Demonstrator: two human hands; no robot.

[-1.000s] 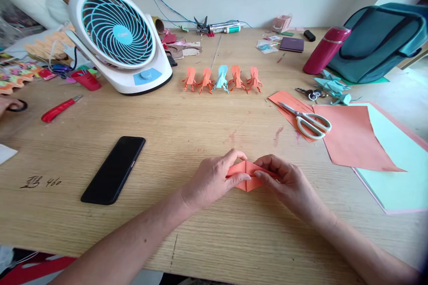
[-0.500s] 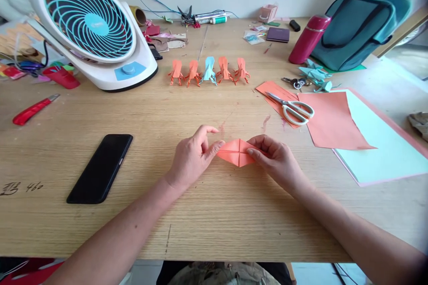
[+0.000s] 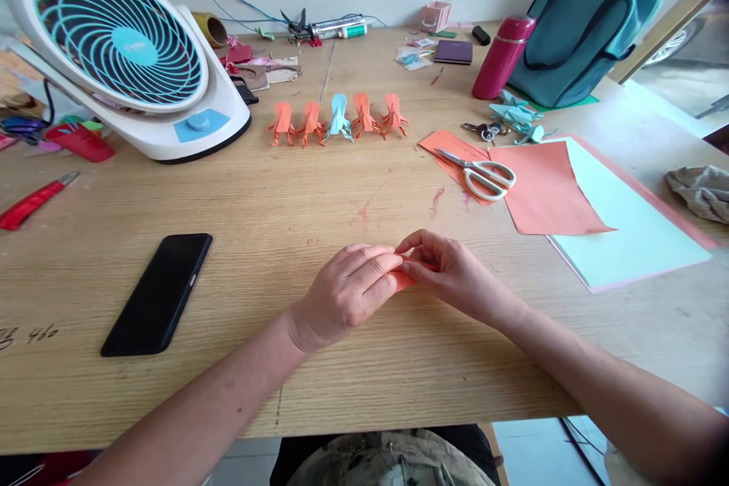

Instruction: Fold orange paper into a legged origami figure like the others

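Pinched in the right hand (image 3: 449, 272) and partly covered by the left hand (image 3: 348, 292), whose closure cannot be told, a folded orange paper (image 3: 404, 282) is held over the table (image 3: 285, 205), with a phone (image 3: 156, 295) laid leftward, scissors (image 3: 468, 165) set on orange sheets (image 3: 547, 194) beyond, and five paper figures (image 3: 339, 118) lined up farther back.

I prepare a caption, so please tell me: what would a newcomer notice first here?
First, probably the large white-and-turquoise fan at the upper left. Then the row of five folded-paper figures in the upper middle, four orange and one pale blue. Nearer, the left hand and right hand meet at an orange paper.
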